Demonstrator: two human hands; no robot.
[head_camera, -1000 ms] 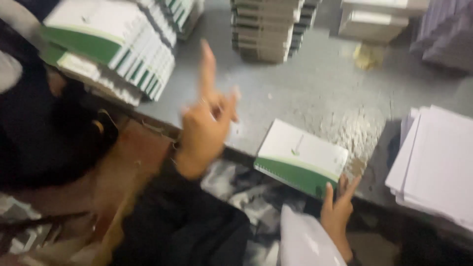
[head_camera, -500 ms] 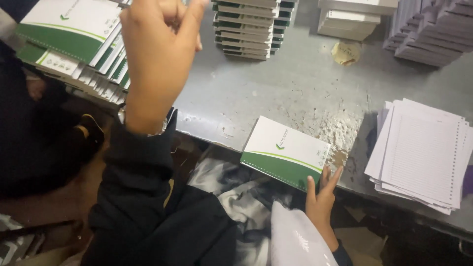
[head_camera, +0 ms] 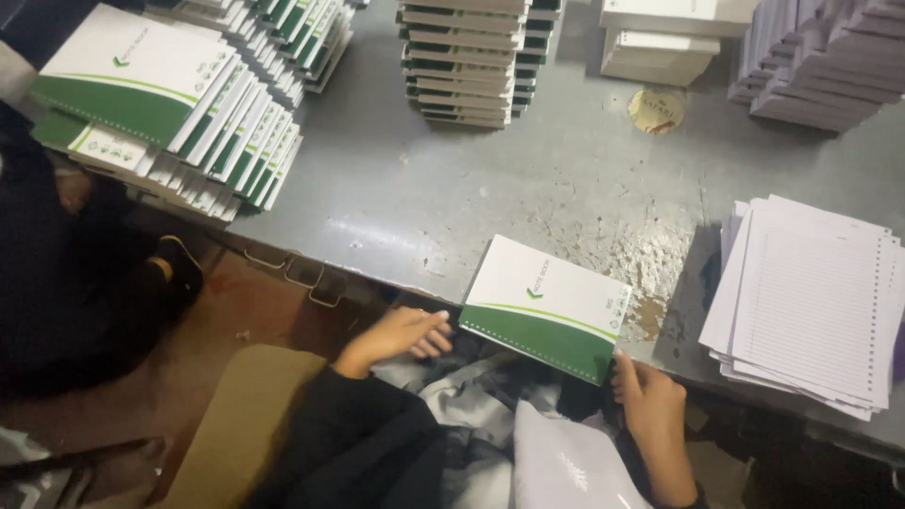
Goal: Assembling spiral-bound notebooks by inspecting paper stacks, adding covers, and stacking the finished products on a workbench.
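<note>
— Where does the notebook sit relative to my hands?

— The green-and-white notebook point(head_camera: 547, 306) lies flat at the near edge of the grey table point(head_camera: 424, 179), its punched green edge hanging a little over the lip toward me. My right hand point(head_camera: 650, 410) is below its near right corner, fingertips touching that corner. My left hand point(head_camera: 396, 336) is under the table edge, just left of the near left corner, close but apart from the cover as far as I can see.

— Which is nearer?

— The right one; it is the only one in contact. So the notebook lies up and to the left of my right hand, up and to the right of my left.

— Long axis?

— Runs left to right along the table edge, tilted slightly, right end nearer to me.

— State of the hands?

— Left: fingers loosely curled, holding nothing. Right: half open, fingers bent up against the corner; whether the thumb is pinching under the cover I cannot tell.

— Around it?

— Stack of loose ruled sheets point(head_camera: 811, 302) well to the right; fanned pile of matching notebooks point(head_camera: 189, 113) at far left.
</note>
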